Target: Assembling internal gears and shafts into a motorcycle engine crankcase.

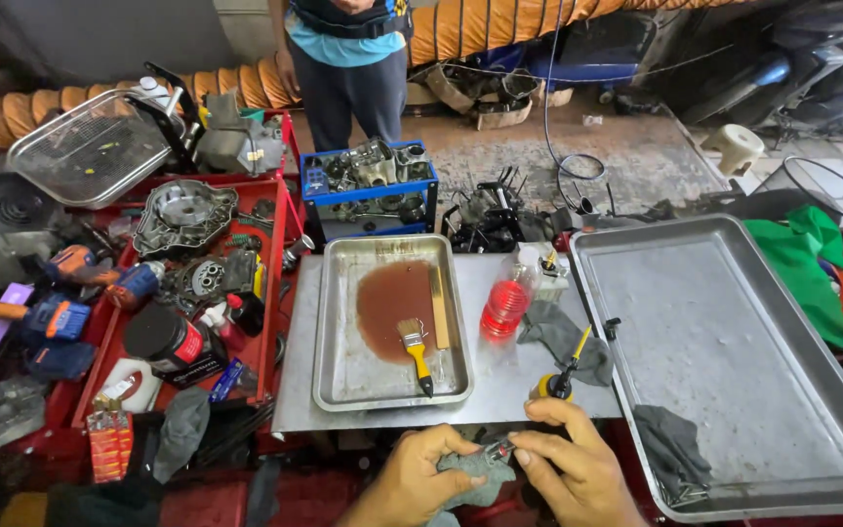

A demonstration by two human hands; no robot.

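At the bottom centre, my left hand [421, 473] holds a grey rag [475, 476] against a small metal part [496, 450]. My right hand [578, 459] pinches that same part from the right. Just above my hands, a metal tray [343, 381] holds a puddle of reddish-brown liquid and a yellow-handled brush [415, 349]. A yellow-and-black screwdriver [566, 369] lies on a grey cloth [558, 337] beside a bottle of red liquid [505, 304].
A large metal tray [734, 351] with a dark rag [670, 444] sits at the right. Red trays [265, 293] at the left hold engine parts, power tools and cans. A blue crate [368, 185] of parts stands behind, with a person [343, 68] standing beyond it.
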